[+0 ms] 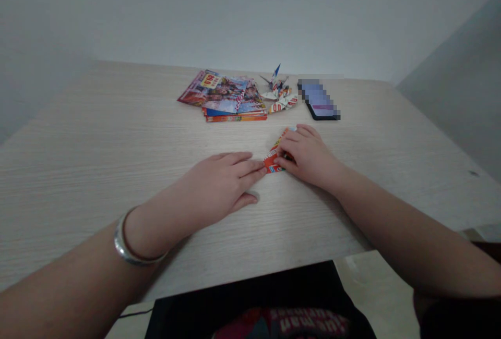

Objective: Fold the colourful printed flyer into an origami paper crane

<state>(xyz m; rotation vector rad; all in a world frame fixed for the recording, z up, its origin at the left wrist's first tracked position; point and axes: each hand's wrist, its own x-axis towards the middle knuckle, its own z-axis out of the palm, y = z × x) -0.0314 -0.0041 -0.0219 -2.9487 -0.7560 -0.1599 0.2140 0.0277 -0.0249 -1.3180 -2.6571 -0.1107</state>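
A small folded piece of printed paper (271, 164), mostly red with some yellow, lies on the table between my hands. My left hand (230, 180) rests palm down with its fingers stretched out, the fingertips touching the paper's left corner. On the paper's right side my right hand (307, 154) has its fingers bent and closed on it, thumb near the lower edge. Those fingers hide part of the paper.
A stack of glossy printed leaflets (235, 117) lies near the wall. Beside it are several folded paper cranes (284, 101) and a dark-edged phone (321, 101). The pale wooden table (117, 120) has its front edge near my lap.
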